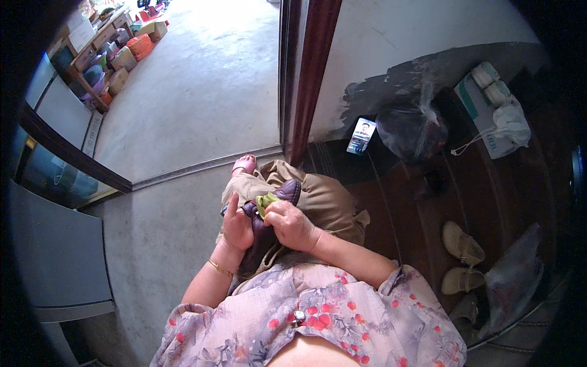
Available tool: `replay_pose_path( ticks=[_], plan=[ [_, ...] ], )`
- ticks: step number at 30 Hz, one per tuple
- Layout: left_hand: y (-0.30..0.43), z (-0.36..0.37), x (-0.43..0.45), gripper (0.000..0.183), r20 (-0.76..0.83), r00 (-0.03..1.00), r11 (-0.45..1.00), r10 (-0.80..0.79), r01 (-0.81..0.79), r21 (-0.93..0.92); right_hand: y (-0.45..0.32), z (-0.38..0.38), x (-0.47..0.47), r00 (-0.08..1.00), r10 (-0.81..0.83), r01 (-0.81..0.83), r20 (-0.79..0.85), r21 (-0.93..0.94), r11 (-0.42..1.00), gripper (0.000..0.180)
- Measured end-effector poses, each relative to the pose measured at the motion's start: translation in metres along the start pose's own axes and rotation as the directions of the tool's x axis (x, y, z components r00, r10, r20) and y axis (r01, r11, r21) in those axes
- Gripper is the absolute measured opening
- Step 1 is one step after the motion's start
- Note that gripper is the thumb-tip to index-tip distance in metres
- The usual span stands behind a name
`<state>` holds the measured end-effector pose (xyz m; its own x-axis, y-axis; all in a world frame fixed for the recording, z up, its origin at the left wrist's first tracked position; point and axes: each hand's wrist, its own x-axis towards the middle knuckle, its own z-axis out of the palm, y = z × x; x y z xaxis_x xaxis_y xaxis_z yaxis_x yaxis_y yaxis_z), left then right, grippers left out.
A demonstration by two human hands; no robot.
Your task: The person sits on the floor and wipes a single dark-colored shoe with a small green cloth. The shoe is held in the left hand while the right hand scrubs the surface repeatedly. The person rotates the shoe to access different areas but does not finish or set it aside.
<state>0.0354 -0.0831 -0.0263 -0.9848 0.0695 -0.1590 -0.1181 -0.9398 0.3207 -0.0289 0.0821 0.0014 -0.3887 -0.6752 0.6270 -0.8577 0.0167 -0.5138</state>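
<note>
A dark purple-brown leather shoe (263, 236) lies across my lap, its toe pointing up and to the right. My left hand (237, 227) holds its side, thumb raised and the other fingers hidden beneath. Pinched in my right hand (291, 225) is a crumpled yellow-green cloth (265, 203), which touches the shoe near its strap. Khaki trousers (321, 197) cover my legs under the shoe. One foot in a pink sandal (244, 164) shows past the knee.
On the dark wooden surface at right are a lit phone (361, 136), a tied plastic bag (412, 130), a box (481, 114) with white items and beige shoes (462, 243). A door frame (314, 78) rises ahead. A grey cabinet-like panel (59, 247) stands at left.
</note>
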Motion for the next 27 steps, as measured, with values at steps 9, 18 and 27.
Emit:
replay_pose_path(
  ticks=[9,18,27],
  plan=[
    [-0.004,0.019,0.004,0.067,0.001,1.0,0.999,-0.027,0.027,-0.04,0.062,-0.013,0.016,0.977,0.194,-0.209,-0.088,-0.227,0.951,0.013],
    [-0.003,0.004,0.008,0.068,-0.018,0.999,0.998,-0.048,0.047,-0.05,0.022,-0.013,-0.002,1.0,-0.027,0.027,0.002,0.006,1.0,0.015],
    [-0.005,0.027,0.01,0.07,-0.017,0.999,0.999,-0.03,0.03,0.017,0.066,-0.005,0.008,0.98,0.147,-0.168,-0.133,-0.164,0.972,0.012]
  ],
)
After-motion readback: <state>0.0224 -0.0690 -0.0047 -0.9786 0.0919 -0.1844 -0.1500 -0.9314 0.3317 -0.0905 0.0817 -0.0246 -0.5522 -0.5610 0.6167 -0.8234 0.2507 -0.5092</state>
